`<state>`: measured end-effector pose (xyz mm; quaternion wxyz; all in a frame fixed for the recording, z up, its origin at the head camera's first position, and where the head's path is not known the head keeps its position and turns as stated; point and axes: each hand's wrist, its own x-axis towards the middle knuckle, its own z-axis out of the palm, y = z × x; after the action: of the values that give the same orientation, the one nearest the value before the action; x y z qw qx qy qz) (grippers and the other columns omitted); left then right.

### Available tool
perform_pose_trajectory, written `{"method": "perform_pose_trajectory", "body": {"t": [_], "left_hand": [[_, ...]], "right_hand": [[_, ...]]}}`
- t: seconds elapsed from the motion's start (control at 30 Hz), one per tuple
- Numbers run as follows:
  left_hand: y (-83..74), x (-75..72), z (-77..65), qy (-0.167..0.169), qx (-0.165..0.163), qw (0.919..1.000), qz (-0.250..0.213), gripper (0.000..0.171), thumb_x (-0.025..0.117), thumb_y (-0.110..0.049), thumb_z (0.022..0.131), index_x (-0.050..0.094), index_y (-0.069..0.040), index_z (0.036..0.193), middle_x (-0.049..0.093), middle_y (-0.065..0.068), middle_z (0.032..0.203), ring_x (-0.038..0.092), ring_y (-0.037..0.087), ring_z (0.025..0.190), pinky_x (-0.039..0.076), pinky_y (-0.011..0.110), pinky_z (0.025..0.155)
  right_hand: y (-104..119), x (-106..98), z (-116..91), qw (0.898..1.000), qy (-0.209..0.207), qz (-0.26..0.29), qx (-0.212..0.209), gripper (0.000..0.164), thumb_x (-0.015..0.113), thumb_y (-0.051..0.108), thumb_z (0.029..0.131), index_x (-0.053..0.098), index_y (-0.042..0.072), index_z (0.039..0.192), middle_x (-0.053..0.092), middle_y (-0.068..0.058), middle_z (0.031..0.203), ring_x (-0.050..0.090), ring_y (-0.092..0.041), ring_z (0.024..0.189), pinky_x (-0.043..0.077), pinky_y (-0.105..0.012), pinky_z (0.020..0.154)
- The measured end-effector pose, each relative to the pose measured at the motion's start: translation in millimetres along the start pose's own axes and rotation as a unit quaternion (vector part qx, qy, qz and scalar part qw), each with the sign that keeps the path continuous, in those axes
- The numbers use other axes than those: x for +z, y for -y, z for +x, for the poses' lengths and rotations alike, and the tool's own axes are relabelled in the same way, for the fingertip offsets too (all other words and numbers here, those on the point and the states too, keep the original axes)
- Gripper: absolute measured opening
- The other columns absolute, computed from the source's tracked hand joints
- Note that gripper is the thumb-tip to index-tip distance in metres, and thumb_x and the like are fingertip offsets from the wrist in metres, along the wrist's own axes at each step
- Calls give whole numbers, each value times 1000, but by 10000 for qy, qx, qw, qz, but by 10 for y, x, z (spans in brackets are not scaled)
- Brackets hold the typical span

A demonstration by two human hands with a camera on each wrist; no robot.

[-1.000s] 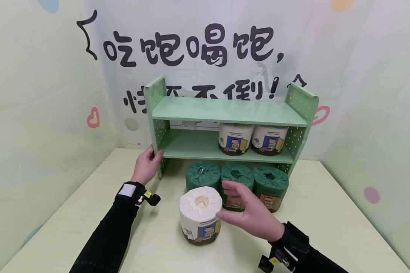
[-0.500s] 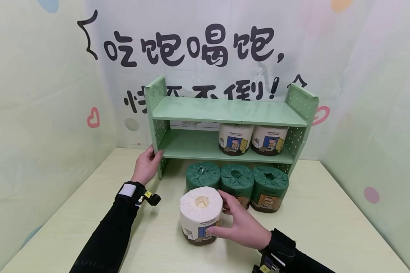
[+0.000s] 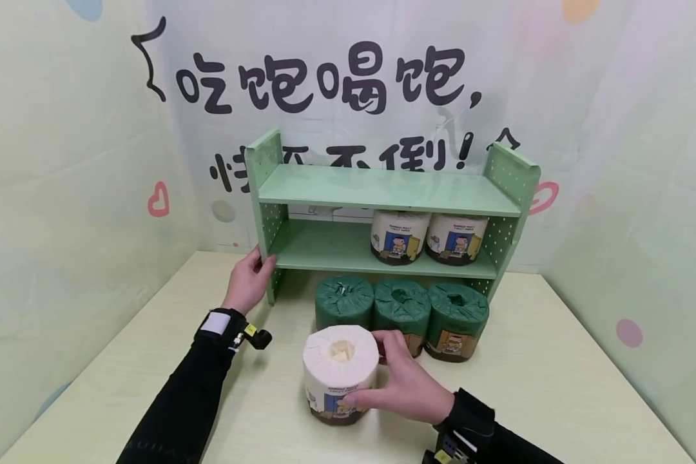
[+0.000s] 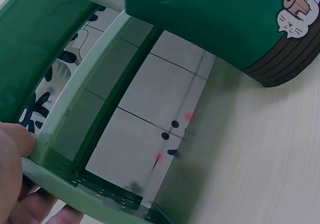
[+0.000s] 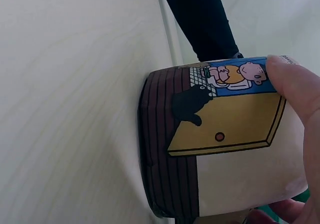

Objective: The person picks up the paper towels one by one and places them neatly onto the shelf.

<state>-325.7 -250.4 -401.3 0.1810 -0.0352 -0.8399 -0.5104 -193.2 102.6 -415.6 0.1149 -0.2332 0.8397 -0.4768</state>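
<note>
My left hand point(image 3: 247, 283) grips the left side panel of a green two-tier shelf point(image 3: 383, 187). In the left wrist view its thumb point(image 4: 15, 144) lies on one face of the panel, with fingers curled round the other. Front and centre on the table, a white-wrapped toilet roll point(image 3: 325, 367) stands within the grasp of my right hand point(image 3: 408, 386). The thumb presses its printed front while the fingers go round behind, partly hidden. In the right wrist view, the roll point(image 5: 240, 179) shows a cartoon door and a dark brown base close to the tabletop.
Two more white rolls point(image 3: 400, 238) sit at the right of the shelf's lower tier. Three green-wrapped toilet rolls point(image 3: 402, 303) stand in a row before the shelf, just behind the held roll. A printed backdrop point(image 3: 348, 77) rises behind the pale wooden table point(image 3: 557, 386).
My right hand has come down and left onto the white roll and taken hold of it. The roll has shifted slightly towards me. My left hand has stayed on the shelf.
</note>
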Motion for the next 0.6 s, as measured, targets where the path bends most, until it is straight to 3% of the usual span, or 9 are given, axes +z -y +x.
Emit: {"method": "perform_pose_trajectory", "body": {"t": [0.13, 0.27, 0.43, 0.6], "left_hand": [[-12, 0, -19, 0, -6, 10000, 21, 57, 51, -31, 118, 41, -10, 170, 56, 27, 161, 61, 37, 142, 54, 51, 114], [-23, -1, -26, 20, -47, 10000, 35, 57, 51, -31, 118, 41, -11, 170, 56, 26, 162, 61, 37, 142, 55, 50, 113], [-20, -9, -18, 38, -31, 10000, 41, 57, 51, -30, 118, 40, -10, 170, 55, 27, 162, 60, 39, 145, 54, 53, 115], [2, -17, -2, 52, -30, 10000, 51, 58, 50, -30, 118, 38, -10, 171, 54, 28, 162, 59, 40, 145, 54, 55, 116]], "right_hand": [[-19, 19, 25, 9994, 184, 267, 136, 113, 99, 44, 81, 28, 8, 161, 49, -15, 158, 49, -38, 151, 38, -69, 126], [-47, 34, 31, 9986, 428, 298, 49, 123, 99, 43, 82, 18, 11, 169, 46, -13, 164, 46, -34, 154, 36, -67, 127], [-63, 49, 22, 9987, 390, 80, -314, 118, 98, 40, 83, 24, 14, 170, 44, -9, 161, 47, -29, 151, 37, -66, 126], [-56, 56, 23, 9990, 309, 119, -307, 114, 100, 38, 81, 29, 12, 167, 50, -7, 157, 52, -28, 147, 37, -64, 125]]}}
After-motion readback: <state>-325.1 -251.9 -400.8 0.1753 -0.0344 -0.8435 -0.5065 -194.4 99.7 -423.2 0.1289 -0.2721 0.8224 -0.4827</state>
